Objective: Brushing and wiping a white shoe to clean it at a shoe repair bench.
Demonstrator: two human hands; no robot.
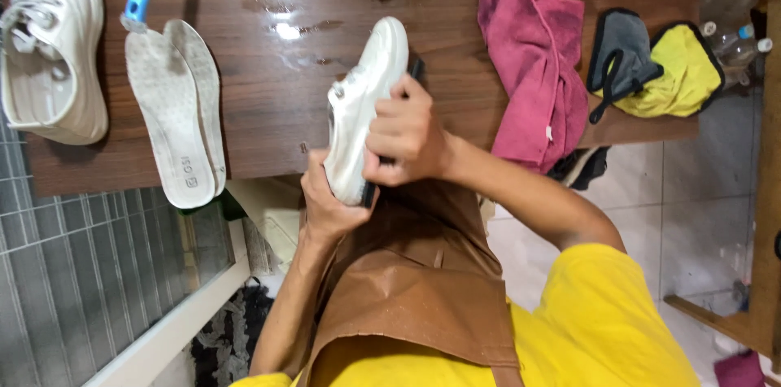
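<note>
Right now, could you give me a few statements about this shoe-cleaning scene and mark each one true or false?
1. Both hands hold a white shoe. True: the left hand cups its lower end and the right hand grips its side.
2. Two insoles lie on the wooden table. True.
3. The cloth right of the held shoe is blue. False: the cloth is pink.
4. The second white shoe lies on the floor. False: it rests on the table, at the left.
5. The person wears a brown apron. True.
</note>
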